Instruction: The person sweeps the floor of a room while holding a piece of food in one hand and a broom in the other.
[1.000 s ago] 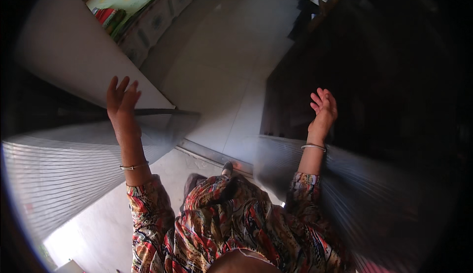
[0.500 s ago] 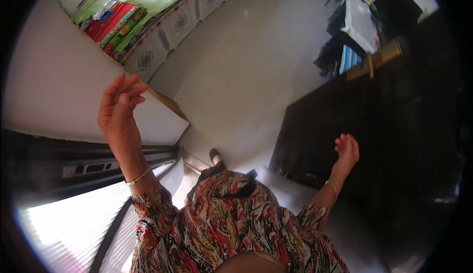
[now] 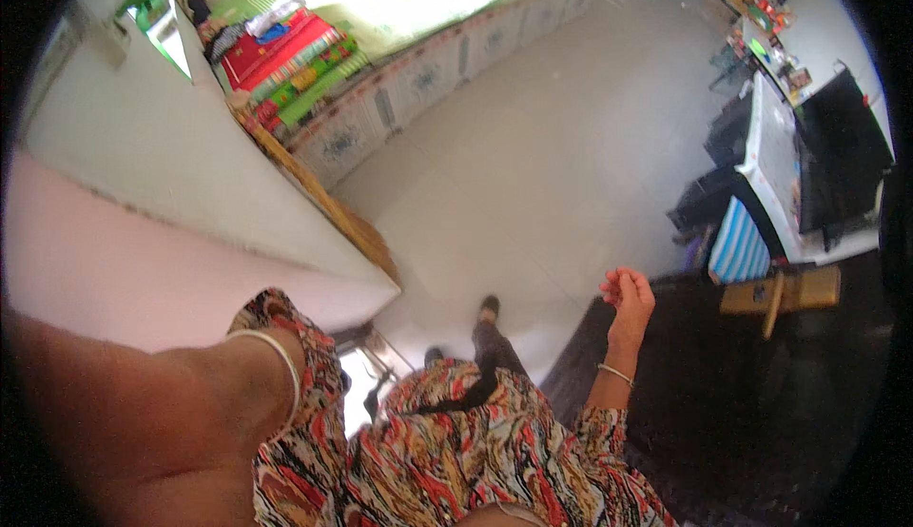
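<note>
My left hand (image 3: 133, 413) is raised very close at the lower left, large and dim. Its fingers run out of sight, so what they do cannot be told. A pale bangle (image 3: 283, 365) circles that wrist. My right hand (image 3: 628, 289) hangs in the air over the floor, beside the dark door (image 3: 685, 394). Its fingers are loosely bent and a little apart, with nothing in them. The door's brass-coloured handle (image 3: 775, 306) lies to the right of this hand, not touched by it.
Pale tiled floor (image 3: 514, 165) stretches ahead. On the left, a wall (image 3: 171, 185) ends in a wooden edge (image 3: 328, 204). Behind it stands a bed (image 3: 456, 4) with folded red and green bedding (image 3: 295, 61). A white-topped table (image 3: 766, 137) and a blue-striped cloth item (image 3: 740, 242) are at the right.
My left hand has come up and back, close to the view at the lower left. My right hand appears slightly further left. The view has moved, showing more of the room and the whole door handle.
</note>
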Action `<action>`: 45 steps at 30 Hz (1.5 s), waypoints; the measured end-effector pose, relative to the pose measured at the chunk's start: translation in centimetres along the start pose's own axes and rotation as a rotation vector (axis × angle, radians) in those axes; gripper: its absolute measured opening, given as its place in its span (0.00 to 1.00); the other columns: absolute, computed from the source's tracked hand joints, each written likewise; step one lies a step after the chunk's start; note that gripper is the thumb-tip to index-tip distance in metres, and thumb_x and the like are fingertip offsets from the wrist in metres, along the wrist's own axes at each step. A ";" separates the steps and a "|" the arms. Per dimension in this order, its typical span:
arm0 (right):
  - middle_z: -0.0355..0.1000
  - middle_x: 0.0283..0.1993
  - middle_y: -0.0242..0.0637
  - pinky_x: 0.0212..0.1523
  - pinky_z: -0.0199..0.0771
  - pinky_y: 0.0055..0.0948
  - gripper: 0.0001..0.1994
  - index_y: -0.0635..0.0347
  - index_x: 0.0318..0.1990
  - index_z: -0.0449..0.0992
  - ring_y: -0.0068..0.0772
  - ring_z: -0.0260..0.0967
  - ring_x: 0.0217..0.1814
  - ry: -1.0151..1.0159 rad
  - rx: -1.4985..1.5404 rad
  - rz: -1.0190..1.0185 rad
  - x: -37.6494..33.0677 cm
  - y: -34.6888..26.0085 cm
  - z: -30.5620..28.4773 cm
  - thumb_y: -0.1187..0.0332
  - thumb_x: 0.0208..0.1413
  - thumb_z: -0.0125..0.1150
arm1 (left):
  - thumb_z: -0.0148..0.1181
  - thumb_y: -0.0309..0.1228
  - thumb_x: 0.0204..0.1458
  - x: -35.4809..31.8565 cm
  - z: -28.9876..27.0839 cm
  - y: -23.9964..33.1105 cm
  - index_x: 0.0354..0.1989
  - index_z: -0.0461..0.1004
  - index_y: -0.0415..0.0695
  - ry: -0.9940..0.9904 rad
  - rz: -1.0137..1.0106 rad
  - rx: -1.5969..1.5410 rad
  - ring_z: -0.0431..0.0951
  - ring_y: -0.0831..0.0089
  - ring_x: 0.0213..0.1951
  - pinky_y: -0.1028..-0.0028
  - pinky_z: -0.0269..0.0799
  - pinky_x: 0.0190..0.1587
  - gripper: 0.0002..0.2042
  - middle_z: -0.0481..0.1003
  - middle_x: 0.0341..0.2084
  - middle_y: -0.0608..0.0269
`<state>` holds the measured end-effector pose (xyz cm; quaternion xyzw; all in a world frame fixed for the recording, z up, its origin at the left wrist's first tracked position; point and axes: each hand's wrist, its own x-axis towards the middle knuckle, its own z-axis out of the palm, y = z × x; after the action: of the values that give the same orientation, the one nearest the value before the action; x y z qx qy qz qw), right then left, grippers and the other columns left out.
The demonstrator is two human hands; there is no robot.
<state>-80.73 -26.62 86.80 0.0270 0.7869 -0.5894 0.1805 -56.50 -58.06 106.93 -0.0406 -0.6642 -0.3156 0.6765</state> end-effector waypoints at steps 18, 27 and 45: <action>0.73 0.26 0.35 0.26 0.66 0.21 0.07 0.62 0.33 0.72 0.22 0.69 0.26 -0.432 -0.114 -0.049 17.1 -1.7 8.4 0.70 0.57 0.49 | 0.54 0.24 0.49 2.1 4.8 -5.8 0.42 0.72 0.32 0.053 0.088 0.561 0.75 0.66 0.32 0.73 0.70 0.35 0.12 0.75 0.32 0.53; 0.73 0.31 0.35 0.26 0.66 0.20 0.07 0.62 0.37 0.73 0.23 0.70 0.27 -0.360 -0.149 0.043 21.2 -2.1 10.4 0.70 0.58 0.49 | 0.55 0.21 0.49 -2.8 3.1 -16.4 0.37 0.74 0.33 0.007 -0.434 0.814 0.75 0.73 0.33 0.75 0.71 0.38 0.08 0.75 0.31 0.57; 0.76 0.35 0.38 0.29 0.70 0.20 0.07 0.63 0.40 0.73 0.23 0.72 0.30 -0.515 -0.375 0.156 18.8 -3.9 25.8 0.71 0.59 0.50 | 0.63 0.25 0.31 -26.6 -29.9 -40.7 0.33 0.68 0.39 -0.537 -1.153 1.456 0.70 0.47 0.38 0.53 0.66 0.40 0.17 0.70 0.32 0.49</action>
<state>-92.77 -55.23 78.25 -0.0966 0.8057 -0.4063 0.4200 -47.84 -94.79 64.13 0.6502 -0.7474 -0.0902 0.1028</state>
